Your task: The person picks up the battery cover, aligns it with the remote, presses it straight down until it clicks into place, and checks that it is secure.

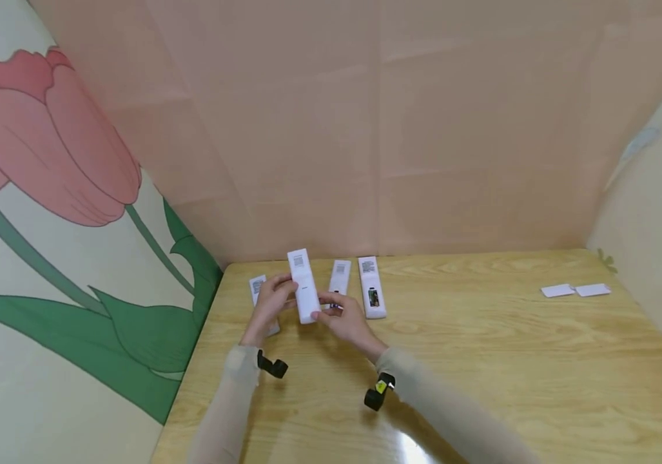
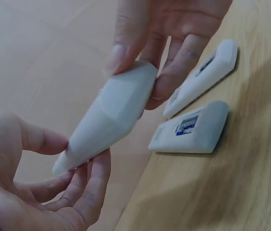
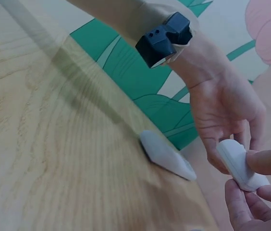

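Both hands hold a white remote control (image 1: 306, 298) up over the far left part of the table, its back side with a printed label facing the head camera. My left hand (image 1: 272, 299) pinches it at the side between thumb and fingers. With thumb and fingertips my right hand (image 1: 347, 317) grips its near end. In the left wrist view the remote's rounded white back (image 2: 111, 106) shows between the left hand (image 2: 39, 178) and the right hand (image 2: 174, 29). Partly behind the left hand lies another remote (image 1: 258, 285).
Right of the held remote lie a middle remote (image 1: 340, 274) and a further remote (image 1: 369, 274); both have uncovered battery bays. Two small flat white pieces (image 1: 557, 290) lie at the table's far right. A pinkish sheet (image 1: 377, 129) rises behind the table (image 1: 481, 361).
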The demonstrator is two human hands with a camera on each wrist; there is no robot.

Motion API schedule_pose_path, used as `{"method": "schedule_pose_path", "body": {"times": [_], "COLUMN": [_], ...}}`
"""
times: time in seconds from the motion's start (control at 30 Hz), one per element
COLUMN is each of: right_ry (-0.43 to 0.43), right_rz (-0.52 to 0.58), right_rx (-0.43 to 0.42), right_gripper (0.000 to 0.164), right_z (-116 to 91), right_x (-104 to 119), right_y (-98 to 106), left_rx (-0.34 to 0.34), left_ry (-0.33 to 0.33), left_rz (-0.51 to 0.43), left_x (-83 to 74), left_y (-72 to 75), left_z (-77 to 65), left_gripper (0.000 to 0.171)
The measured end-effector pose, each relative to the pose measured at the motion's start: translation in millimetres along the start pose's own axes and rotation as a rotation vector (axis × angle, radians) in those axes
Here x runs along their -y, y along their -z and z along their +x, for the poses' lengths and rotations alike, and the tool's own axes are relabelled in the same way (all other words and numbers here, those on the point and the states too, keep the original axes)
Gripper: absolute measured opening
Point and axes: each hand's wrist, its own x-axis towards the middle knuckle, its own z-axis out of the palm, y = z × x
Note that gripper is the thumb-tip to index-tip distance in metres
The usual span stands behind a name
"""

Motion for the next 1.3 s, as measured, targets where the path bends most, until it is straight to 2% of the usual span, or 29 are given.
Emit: {"method": "schedule_pose_path", "body": {"times": [0.17,0.5,0.77,1.0,1.17,1.3], "right_ry": [-0.001,-0.002,-0.013,0.023,0.040,0.038], "right_rz": [0.029,-0.019,-0.041,-0.072,-0.097,-0.117], "right_rx": [0.007,0.026,0.017,-0.002,0.003,-0.003], "right_gripper": [0.045,0.043,0.044,0.046,0.044,0.041], "right_z": [0,-3,0,5,9,8], "right_x": [-11,-20,-29,-37,-46,-49], "right_y": [-2,-4,-8,-12,-17,-18], "left_rx": [-0.009,-0.019,-0.046,-0.089,-0.135,-0.138], "left_ry": [0.023,0.040,0.069,0.082,0.060,0.032], "left_rz": [-0.017,-0.003,0.033,0.059,0.115,0.158], "left_x": [6.9,20.8,23.3,25.8,34.0,39.6], "left_y": [-0.1,0.5,-2.8,-5.1,-5.1,-5.4], "left_z": [4.0,6.7,14.2,20.5,20.7,19.4], "left_gripper": [0.049,0.048,0.046,0.044,0.040,0.039]}}
